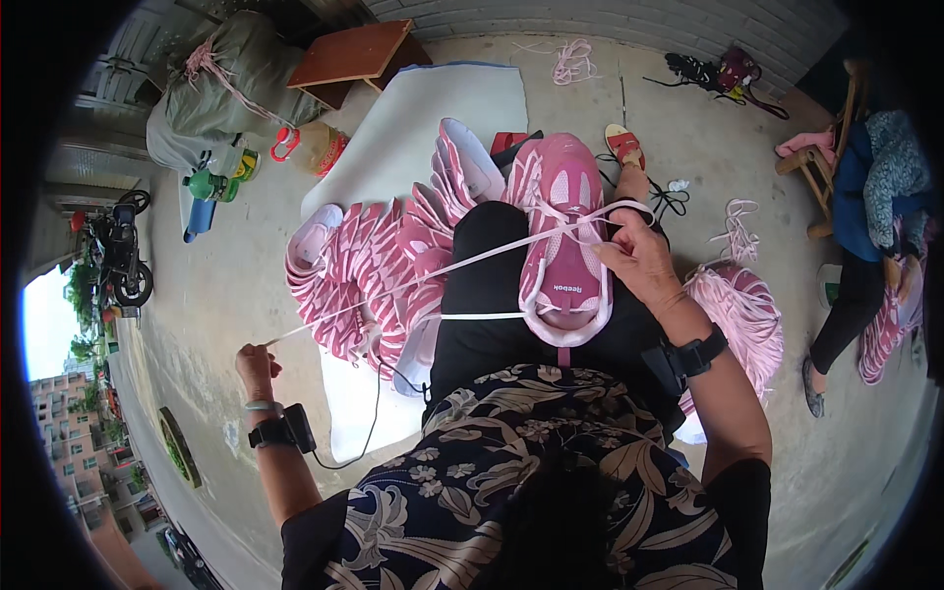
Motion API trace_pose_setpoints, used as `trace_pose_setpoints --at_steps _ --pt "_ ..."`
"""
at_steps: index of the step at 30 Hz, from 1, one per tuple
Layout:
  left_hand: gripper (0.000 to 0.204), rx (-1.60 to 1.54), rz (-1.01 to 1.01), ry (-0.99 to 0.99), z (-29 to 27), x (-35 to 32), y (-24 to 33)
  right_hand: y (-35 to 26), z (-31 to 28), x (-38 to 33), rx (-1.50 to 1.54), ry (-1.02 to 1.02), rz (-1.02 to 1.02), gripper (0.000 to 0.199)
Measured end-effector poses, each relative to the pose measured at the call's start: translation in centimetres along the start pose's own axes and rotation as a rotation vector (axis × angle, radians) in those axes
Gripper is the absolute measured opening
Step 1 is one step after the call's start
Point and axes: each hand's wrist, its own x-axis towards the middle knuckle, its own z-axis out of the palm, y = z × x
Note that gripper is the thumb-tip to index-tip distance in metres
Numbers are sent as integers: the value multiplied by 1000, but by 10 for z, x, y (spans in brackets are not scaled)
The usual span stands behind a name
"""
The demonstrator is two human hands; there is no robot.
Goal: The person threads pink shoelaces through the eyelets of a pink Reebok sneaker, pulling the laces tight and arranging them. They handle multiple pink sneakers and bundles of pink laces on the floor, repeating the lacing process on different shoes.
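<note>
Desk: Starting at left, what is counted?

Photographer: One black motorcycle (120,254) stands at the far side of the concrete. Next, one left hand (258,364), its thumb and fingers clamped on the end of one white lace (492,253), flat and pulled straight.

Desk: What lies below that line?

Photographer: One curving heap of pink-and-white shoe uppers (344,251), nested too tightly to count, their layered edges ridged. Behind it spreads one smooth, pale sheet (433,113).

Desk: And the piece being worked?

Photographer: One pink shoe upper (568,264) sits at the lap over black trousers, rounded toe pointing away, mesh panels up front, lacing crossed over the tongue, collar thick and padded.

Desk: The other hand?

Photographer: One right hand (639,258) is at the upper's right edge, thumb and fingers drawn close; whether they grip lace or edge, I cannot tell.

Desk: Far right?

Photographer: One rounded, striped pink bundle (745,315), then one seated person (851,295) in dark trousers.
</note>
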Motion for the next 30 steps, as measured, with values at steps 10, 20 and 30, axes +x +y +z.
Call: trace_pose_setpoints --at_steps 10,20,30 --pt "63 -1940 588 -791 -67 -26 232 -44 -178 -86 873 95 44 20" --pt "10 -1535 753 -835 -53 -44 326 -67 -380 -156 1286 424 -235 8" --pt "6 -963 435 -1154 171 -203 307 -62 -56 -31 830 -15 229 20"
